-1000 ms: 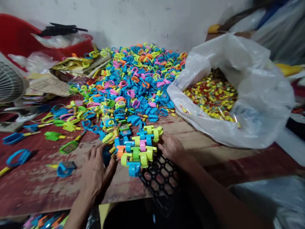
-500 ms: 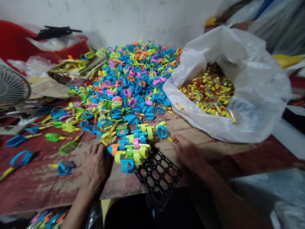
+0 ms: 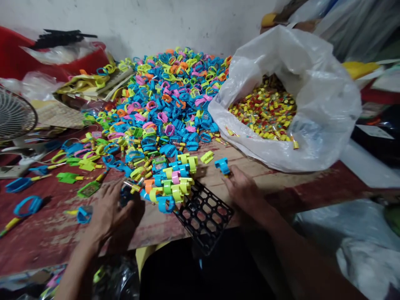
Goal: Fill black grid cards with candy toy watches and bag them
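Note:
My right hand [image 3: 245, 189] pinches a blue plastic toy watch [image 3: 222, 166], raised just right of the black grid rack [image 3: 208, 212]. The rack's far end carries rows of toy watches [image 3: 171, 185] in yellow, blue, green, pink and orange. Left of the rack, my left hand [image 3: 108, 208] is closed, its fingers curled downward. At its fingertips shows a clear tube with a yellow cap [image 3: 133, 186], and a dark blue piece sits in the shadow under the palm; which of them it grips I cannot tell. A loose yellow watch [image 3: 206, 157] lies beyond the rack.
A large heap of colourful toy watches [image 3: 175, 96] fills the back of the table. To the right stands an open white plastic bag [image 3: 325, 112] of small yellow-capped tubes [image 3: 265, 110]. A fan [image 3: 15, 112] is at the left. Several watches with tubes attached lie left of my hand.
My right hand has turned the blue watch, and its yellow tube is now mostly hidden. My left hand has shifted left, away from the rack, with a capped tube showing at its fingertips.

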Available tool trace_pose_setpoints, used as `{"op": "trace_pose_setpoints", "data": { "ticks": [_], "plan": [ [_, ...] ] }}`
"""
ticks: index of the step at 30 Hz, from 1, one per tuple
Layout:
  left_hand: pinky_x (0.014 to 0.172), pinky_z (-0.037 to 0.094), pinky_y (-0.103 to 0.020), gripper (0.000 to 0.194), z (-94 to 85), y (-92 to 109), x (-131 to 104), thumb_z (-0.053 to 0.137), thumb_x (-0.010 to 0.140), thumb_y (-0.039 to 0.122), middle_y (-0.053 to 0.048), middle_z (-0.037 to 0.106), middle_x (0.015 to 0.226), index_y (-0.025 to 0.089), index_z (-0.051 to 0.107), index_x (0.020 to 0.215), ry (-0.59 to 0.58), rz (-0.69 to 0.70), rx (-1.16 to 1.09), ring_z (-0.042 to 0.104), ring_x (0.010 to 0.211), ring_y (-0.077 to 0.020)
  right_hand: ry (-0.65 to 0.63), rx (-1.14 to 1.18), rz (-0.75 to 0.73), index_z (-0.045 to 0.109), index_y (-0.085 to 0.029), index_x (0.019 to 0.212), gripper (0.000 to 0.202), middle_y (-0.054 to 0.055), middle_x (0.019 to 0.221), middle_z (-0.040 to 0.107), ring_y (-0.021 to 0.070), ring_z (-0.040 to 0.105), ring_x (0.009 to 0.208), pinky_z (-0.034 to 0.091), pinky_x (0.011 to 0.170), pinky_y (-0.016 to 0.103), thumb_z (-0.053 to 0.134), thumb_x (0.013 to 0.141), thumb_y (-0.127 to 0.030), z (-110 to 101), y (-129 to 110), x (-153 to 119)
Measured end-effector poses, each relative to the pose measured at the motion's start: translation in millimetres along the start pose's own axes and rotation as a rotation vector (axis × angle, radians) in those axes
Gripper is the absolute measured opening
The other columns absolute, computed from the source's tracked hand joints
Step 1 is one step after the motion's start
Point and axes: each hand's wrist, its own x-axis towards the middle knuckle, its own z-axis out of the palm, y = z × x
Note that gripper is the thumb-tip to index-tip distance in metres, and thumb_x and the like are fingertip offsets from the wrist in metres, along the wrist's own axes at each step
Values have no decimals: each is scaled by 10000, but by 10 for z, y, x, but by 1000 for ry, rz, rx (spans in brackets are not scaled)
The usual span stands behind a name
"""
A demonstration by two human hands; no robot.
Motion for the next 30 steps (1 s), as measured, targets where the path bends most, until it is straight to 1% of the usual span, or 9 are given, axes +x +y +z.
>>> {"op": "trace_pose_setpoints", "data": {
  "ticks": [3,6,7,10,12,15,17,24,30],
  "plan": [
    [995,457,-567,536,-334,79,-103,439,852,481,-176,580,1332,148,545,1258,83,-19,110,503,1266,-394,-63,190,9,570,-200,807,66,43,727,652,197,603,671,381,614,282,524,838,-235,-68,-174,-50],
    [979,447,-622,558,-685,582,-91,362,895,603,-126,608,1316,217,598,1222,296,-117,110,543,1228,-392,-158,372,-24,581,-216,732,147,12,703,669,178,626,672,410,632,264,530,859,-270,-48,-364,-67],
    [1002,457,-579,559,-749,787,-53,371,904,614,-128,642,1265,201,601,1202,310,1,10,575,1200,-356,-180,413,-18,589,-217,717,165,4,691,672,173,627,656,420,629,261,542,859,-287,-22,-412,-66],
    [1081,431,-480,530,-713,1285,118,423,940,566,-82,563,1399,223,490,1339,263,257,-178,482,1333,-266,-215,505,21,634,-221,725,160,-5,693,693,173,644,644,458,623,254,574,841,-313,69,-489,-52],
    [1089,409,-494,560,-566,1447,223,434,948,554,-94,528,1437,206,433,1386,228,325,-187,432,1374,-273,-219,568,15,660,-224,769,139,-5,722,709,177,662,675,483,640,253,557,837,-287,104,-493,-44],
    [1060,411,-504,524,-374,1504,297,425,966,495,-111,551,1411,186,420,1389,198,322,-170,502,1309,-282,-207,636,-39,670,-216,804,147,1,744,713,183,665,703,499,665,259,531,834,-249,107,-471,-45],
    [1041,419,-490,500,-327,1501,296,428,968,454,-104,558,1401,192,414,1394,182,290,-169,539,1265,-274,-216,659,-36,675,-205,820,145,11,773,719,188,663,718,504,678,265,540,838,-255,101,-455,-58],
    [1073,388,-495,552,-387,1543,277,496,942,443,-107,545,1408,174,401,1415,116,199,-161,524,1273,-286,-198,593,-83,655,-193,779,139,5,735,687,153,606,654,463,645,236,545,835,-256,161,-425,-107],
    [1074,374,-511,585,-373,1544,291,522,930,451,-131,571,1371,156,397,1420,89,193,-220,534,1258,-292,-181,281,-238,589,-187,687,175,17,634,624,146,560,588,388,592,239,476,821,-196,239,-496,-42]
  ]
}}
